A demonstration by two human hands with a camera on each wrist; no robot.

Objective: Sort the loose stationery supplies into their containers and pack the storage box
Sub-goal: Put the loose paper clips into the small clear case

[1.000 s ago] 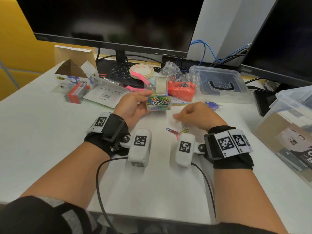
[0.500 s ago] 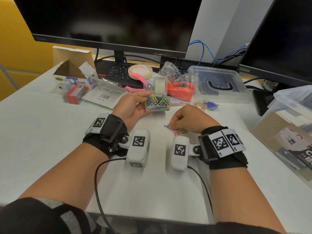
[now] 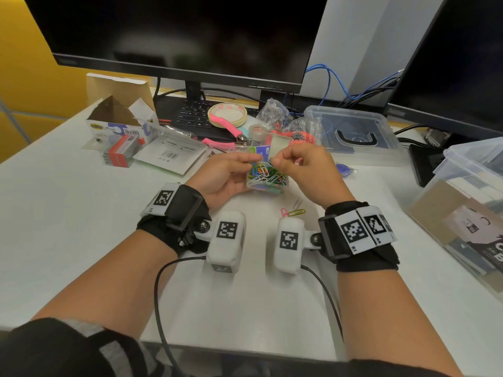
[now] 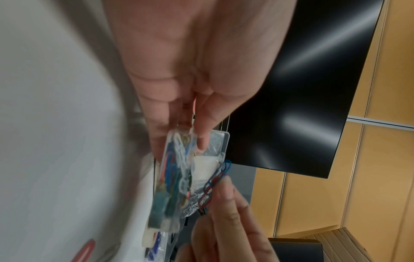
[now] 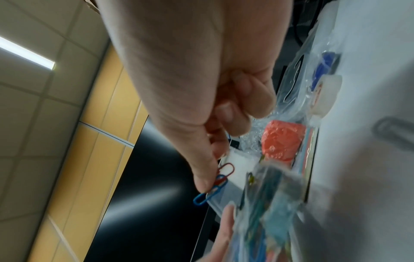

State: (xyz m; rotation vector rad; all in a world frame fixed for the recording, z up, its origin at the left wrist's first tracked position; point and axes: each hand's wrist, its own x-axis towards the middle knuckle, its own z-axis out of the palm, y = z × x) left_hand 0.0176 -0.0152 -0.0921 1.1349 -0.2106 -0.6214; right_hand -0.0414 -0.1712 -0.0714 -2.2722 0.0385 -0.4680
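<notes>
The right hand (image 3: 304, 164) pinches 2 paper clips (image 5: 218, 182), 1 red and 1 blue, between thumb and forefinger, directly above the open clear clip box (image 3: 268, 179). The box sits just below and a touch left of that grip, so the drop, as I judge it, is short and straight down. The left hand (image 3: 226, 175) has its fingers curled round the box's left side, with the lid (image 3: 275, 146) standing open at the far edge. The clips' long axes hang out from the fingertips toward the box mouth. Inside, the box is a jumble of bright wire clips, thin and springy, likely to snag one another. On the tabletop (image 3: 81, 240) just nearer than the box lie 3 loose clips (image 3: 294, 210), pink, yellow and pale, closer to the right hand than the left.
</notes>
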